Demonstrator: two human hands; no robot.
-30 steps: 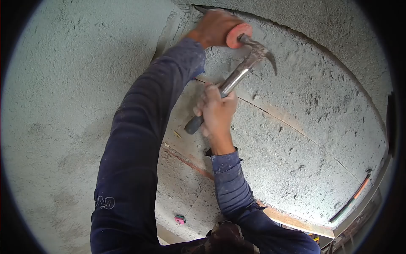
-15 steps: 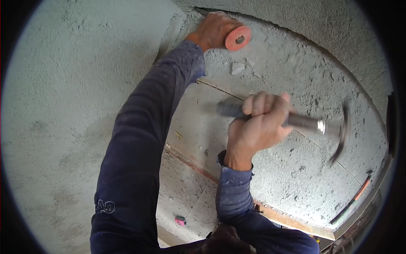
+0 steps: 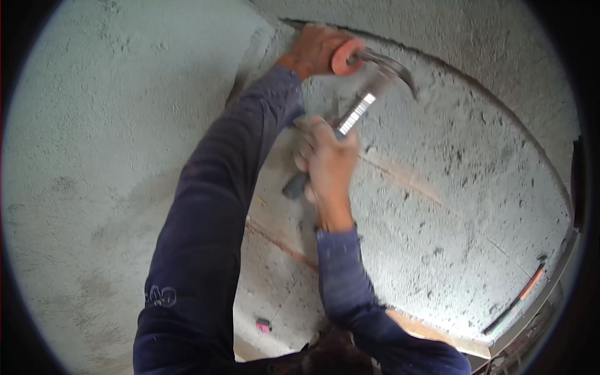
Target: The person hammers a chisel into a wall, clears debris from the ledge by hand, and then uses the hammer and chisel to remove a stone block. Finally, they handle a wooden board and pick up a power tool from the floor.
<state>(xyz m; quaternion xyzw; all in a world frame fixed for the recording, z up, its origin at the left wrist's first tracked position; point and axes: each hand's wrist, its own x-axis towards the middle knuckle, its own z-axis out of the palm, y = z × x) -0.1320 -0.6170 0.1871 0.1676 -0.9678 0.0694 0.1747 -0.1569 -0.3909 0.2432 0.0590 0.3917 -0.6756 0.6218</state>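
My left hand is wrapped round a chisel whose red round hand guard faces me. The chisel's blade is hidden behind the hand, at the corner by the dark groove. In my right hand is a claw hammer, gripped by its dark handle. The hammer's head is at the chisel's struck end, in the middle of the guard, and appears to touch it. Rough grey cement surrounds both hands, with a reddish, dusty streak just right of my right hand.
A small pink and dark object lies low in the middle, with a thin line running from it. At the lower right are a black and orange strip and a wooden board. A plastered wall rises on the left.
My right hand has swung the hammer up and left, from out at the right to the chisel's end. My left hand has stayed nearly in place, holding the chisel.
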